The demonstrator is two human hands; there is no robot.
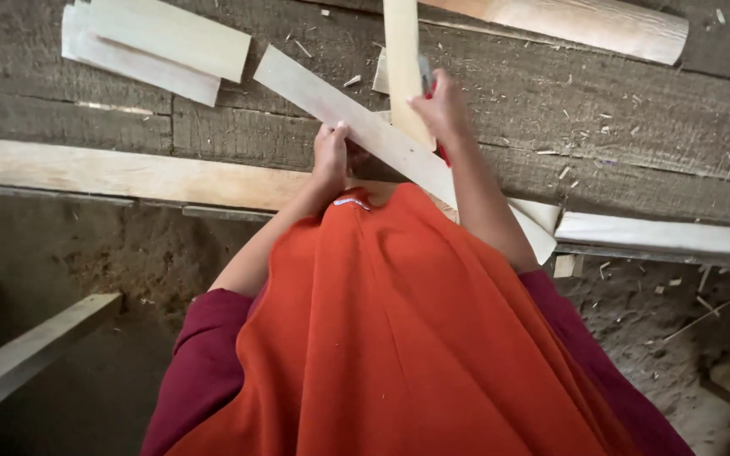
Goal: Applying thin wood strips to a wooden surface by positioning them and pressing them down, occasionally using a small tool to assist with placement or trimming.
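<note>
**Two strips crossed on the bench, both hands pinning them down**

So here's the setup. The person leans over a rough, weathered bench (652,127), and right at its near edge two pale wood strips cross each other. The diagonal strip (331,105) runs from up near the middle of the bench down toward the near edge on the right. The upright strip (402,51) lies over it and points off toward the far edge.

The left hand (331,156) sits on the diagonal strip just short of the crossing, fingers curled down around its edge. That looks like a hold to stop it from sliding. The right hand (443,108) is closed at the crossing itself, on the upright strip, and grips what I think is a small tool with a red handle (427,83). It's mostly hidden behind the fingers, so don't quote me on it. Holding both pieces crossed like this keeps them steady against each other.

Count of what's lying around:
- 2 strips in hand
- 2 flat offcuts (158,42) stacked at the far left corner
- 1 rounded slab (601,25) at the far right
- 1 long plank (120,173) along the near edge on the left
- 1 more board (661,232) at the near edge on the right

Shavings and chips are scattered all over the bench top.
</note>
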